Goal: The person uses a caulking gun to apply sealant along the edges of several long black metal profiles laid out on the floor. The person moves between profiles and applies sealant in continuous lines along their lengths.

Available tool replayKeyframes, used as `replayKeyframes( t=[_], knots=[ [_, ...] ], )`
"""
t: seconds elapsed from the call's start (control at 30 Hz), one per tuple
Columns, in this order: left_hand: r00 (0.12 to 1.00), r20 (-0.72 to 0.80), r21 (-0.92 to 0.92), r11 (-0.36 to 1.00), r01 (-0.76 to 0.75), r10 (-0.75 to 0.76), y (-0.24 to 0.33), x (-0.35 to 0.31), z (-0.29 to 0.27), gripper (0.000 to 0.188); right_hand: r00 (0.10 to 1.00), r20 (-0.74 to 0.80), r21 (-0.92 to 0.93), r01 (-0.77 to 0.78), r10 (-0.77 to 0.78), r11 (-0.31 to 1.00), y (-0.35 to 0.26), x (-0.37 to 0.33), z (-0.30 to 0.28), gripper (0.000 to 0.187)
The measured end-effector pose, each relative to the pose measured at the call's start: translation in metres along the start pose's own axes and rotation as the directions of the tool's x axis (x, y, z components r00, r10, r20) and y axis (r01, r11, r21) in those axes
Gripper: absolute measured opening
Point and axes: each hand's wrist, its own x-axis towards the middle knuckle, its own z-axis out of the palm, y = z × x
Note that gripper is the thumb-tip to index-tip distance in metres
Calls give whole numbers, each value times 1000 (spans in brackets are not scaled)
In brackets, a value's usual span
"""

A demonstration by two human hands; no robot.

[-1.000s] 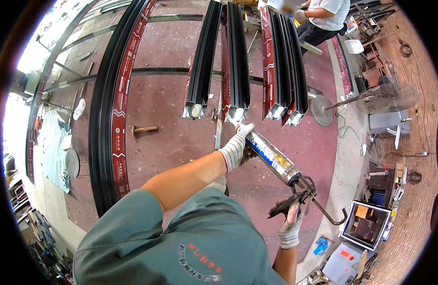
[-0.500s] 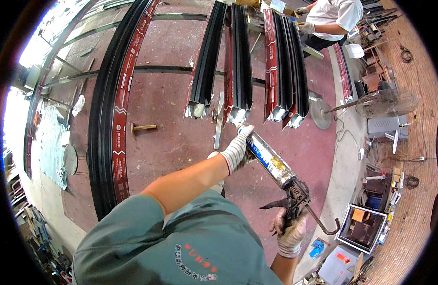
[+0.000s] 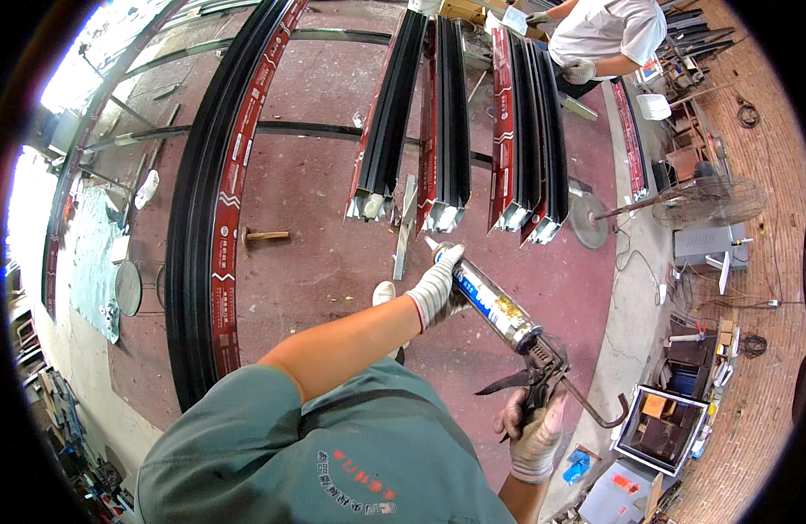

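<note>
My left hand (image 3: 439, 288), in a striped white glove, is wrapped round the front end of a caulking gun's sealant tube (image 3: 497, 307). Its pale nozzle points up and left toward the cut ends of the profiles. My right hand (image 3: 534, 428), gloved with bare fingers showing, grips the handle of the caulking gun (image 3: 543, 367); the black trigger sticks out to the left and the hooked rod points down right. Just ahead lie several black profiles with red film, among them the nearest profile (image 3: 445, 131) and another, whitish stuff at its end (image 3: 374, 206).
A long black profile (image 3: 197, 227) runs along the left. A hammer (image 3: 267, 235) lies on the red floor. A co-worker in white (image 3: 608, 31) stands beyond the profiles at upper right. A standing fan (image 3: 709, 201) and a framed window unit (image 3: 663, 424) are on the right.
The caulking gun's front end has drawn slightly back from the profile ends, so its nozzle now shows. My view has shifted a little. The co-worker's hand has moved lower.
</note>
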Motion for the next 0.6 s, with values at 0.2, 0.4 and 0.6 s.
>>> replayKeyframes(
  t=[0.2,0.4,0.6],
  knots=[
    [994,104,-37,998,48,-44,0,-29,-22,56,965,56,-530,245,-254,812,30,-17,-12,35],
    [977,-128,20,986,-168,169,22,-86,-2,46,894,427,-455,339,-132,823,69,14,-23,63],
    [926,-221,74,952,-296,305,56,-44,-22,56,938,333,-283,195,-94,939,95,51,-12,61]
  ],
)
